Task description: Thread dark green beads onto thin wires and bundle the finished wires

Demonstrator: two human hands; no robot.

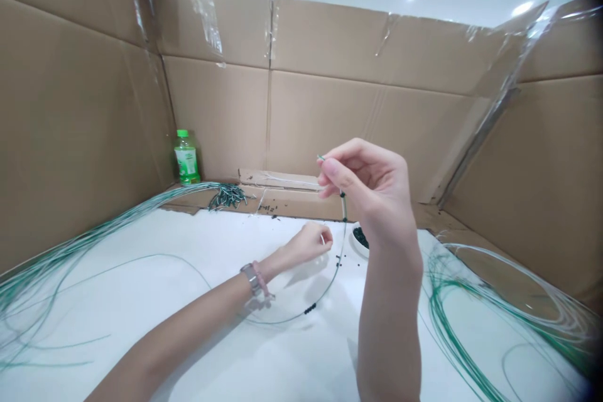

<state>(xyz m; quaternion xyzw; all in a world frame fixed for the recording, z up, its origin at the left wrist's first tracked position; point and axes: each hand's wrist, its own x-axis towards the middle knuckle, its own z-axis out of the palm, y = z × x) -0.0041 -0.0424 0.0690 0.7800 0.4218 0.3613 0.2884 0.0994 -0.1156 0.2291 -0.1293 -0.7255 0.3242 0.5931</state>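
Observation:
My right hand (372,182) is raised, thumb and fingertips pinching the end of a thin green wire (330,282). The wire hangs from that hand and curves down across the white surface (282,364). A small group of black beads (309,308) sits on its lower curve, and a couple of dark beads (344,218) are higher up near my hand. My left hand (308,242) is curled closed low over the surface, left of the wire; a whitish bit shows at its fingers, too small to name. A white bowl (355,246) of dark beads is partly hidden behind my right wrist.
Cardboard walls (330,100) enclose the work surface. A bundle of green wires (94,229) comes in from the left, ending in a dark beaded cluster (228,196). Coiled green wires (443,314) lie at right. A green bottle (187,160) stands in the back left corner.

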